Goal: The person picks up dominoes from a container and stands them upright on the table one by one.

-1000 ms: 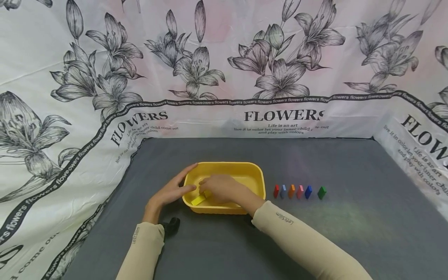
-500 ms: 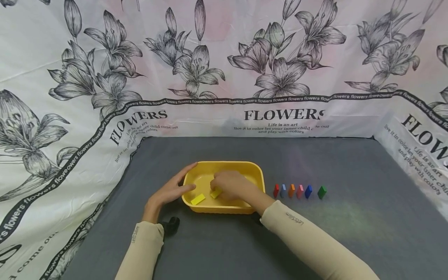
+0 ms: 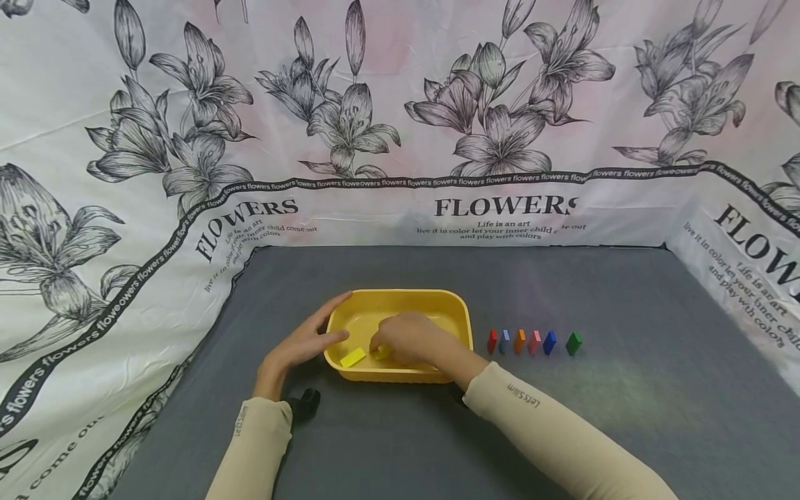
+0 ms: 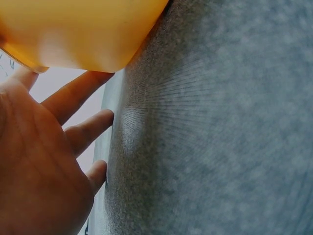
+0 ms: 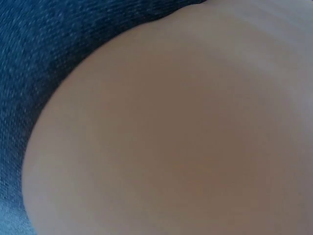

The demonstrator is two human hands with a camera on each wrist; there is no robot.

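A yellow plastic tub (image 3: 437, 300) stands on the grey table. My left hand (image 3: 306, 340) rests at its left end, thumb over the rim and fingers spread along the outside wall. In the left wrist view the tub's wall (image 4: 73, 29) meets the extended fingers, two of them free of it. My right hand (image 3: 412, 339) reaches down into the tub and pinches a small yellow domino block (image 3: 382, 353), mostly hidden by the fingers. Left of it, a second yellow domino block (image 3: 353, 357) lies flat on the tub floor. The right wrist view shows mostly bare skin.
Right of the tub, several domino blocks stand upright in a row, from a red block (image 3: 492, 341) to a green block (image 3: 573, 343), which has a wider gap before it. A flower-printed cloth (image 3: 375, 215) borders the table at the back and sides.
My right hand has shifted to the right inside the tub with the yellow domino block, away from the other, then slightly back left. My left hand stays put.
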